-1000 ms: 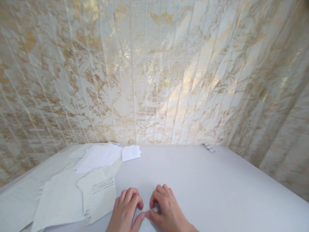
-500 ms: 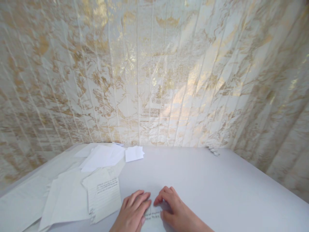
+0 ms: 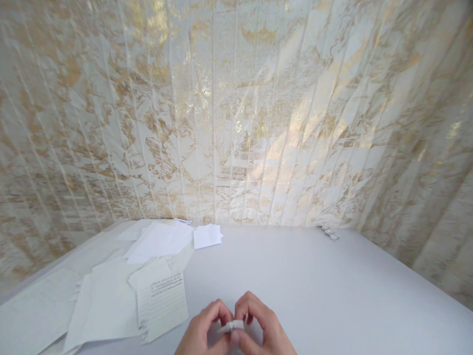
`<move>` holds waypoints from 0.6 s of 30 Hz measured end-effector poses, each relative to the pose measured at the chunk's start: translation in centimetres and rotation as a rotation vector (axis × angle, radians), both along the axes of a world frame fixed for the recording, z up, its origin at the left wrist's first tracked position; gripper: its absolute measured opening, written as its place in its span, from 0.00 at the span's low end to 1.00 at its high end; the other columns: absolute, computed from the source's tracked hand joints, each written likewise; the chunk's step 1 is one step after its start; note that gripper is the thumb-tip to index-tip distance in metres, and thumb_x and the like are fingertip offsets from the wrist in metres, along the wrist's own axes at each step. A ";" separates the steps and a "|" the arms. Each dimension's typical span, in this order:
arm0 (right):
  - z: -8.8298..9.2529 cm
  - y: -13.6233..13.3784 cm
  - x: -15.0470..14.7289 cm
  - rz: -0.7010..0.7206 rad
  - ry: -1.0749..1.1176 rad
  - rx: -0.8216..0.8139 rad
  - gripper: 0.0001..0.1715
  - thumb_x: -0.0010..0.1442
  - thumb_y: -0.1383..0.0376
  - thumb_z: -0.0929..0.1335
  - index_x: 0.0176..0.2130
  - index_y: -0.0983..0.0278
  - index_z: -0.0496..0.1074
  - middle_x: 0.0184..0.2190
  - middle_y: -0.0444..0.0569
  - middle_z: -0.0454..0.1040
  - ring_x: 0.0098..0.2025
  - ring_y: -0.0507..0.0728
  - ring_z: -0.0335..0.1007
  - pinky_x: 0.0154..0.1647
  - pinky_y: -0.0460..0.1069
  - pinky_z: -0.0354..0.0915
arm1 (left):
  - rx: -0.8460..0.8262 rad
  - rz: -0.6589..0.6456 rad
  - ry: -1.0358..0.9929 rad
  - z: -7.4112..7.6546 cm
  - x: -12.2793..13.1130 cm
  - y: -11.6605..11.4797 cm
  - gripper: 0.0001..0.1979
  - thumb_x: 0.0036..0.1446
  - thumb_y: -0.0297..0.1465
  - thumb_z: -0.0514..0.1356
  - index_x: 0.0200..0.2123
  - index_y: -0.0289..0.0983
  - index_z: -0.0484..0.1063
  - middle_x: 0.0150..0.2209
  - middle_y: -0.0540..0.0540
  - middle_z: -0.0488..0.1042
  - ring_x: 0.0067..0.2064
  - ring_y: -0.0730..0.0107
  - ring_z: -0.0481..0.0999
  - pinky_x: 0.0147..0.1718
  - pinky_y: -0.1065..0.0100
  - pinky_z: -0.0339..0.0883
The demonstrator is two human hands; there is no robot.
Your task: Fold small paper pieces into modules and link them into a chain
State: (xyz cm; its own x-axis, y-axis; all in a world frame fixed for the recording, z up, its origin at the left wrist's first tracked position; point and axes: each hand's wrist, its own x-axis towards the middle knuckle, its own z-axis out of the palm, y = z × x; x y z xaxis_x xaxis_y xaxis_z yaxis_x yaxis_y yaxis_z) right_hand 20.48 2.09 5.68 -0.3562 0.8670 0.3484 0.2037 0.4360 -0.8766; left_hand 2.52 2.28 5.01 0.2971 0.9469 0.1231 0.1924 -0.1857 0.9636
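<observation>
A small folded piece of paper (image 3: 236, 324) is pinched between my two hands, low in the middle of the view and close to the table's near side. My left hand (image 3: 207, 328) curls its fingers and thumb onto the paper's left part. Facing it, my right hand (image 3: 262, 325) grips the other part, its thumb lying across the front. The fingertips of both hands nearly meet. Most of the paper is hidden behind the fingers, and any writing on it cannot be made out.
To the left lies a torn lined sheet with handwriting (image 3: 162, 305), beside larger overlapping papers (image 3: 105, 301). Behind them are white sheets (image 3: 158, 241) and a small white paper stack (image 3: 207, 236). Small grey pieces (image 3: 328, 233) lie at the table's far right, before a patterned curtain (image 3: 236, 123).
Both hands were lower over a flat paper with writing on it. Now the fingers have curled inward, and the paper is folded up and raised between them.
</observation>
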 end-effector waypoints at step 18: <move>0.1 0.8 1.5 -0.096 -0.005 0.373 0.06 0.64 0.71 0.64 0.36 0.61 0.67 0.36 0.46 0.66 0.36 0.54 0.67 0.37 0.47 0.62 | -0.101 0.052 -0.172 -0.6 0.4 -0.6 0.29 0.53 0.56 0.60 0.49 0.41 0.65 0.20 0.59 0.62 0.22 0.72 0.67 0.26 0.71 0.60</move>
State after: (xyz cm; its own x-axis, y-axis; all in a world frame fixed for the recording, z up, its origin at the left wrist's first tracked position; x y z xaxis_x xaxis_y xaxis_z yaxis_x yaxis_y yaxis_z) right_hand 21.99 2.90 5.73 -0.2817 0.7102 0.6451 0.2630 0.7038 -0.6599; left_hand 2.96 1.70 4.44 0.2301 0.9705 0.0717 0.0306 -0.0809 0.9963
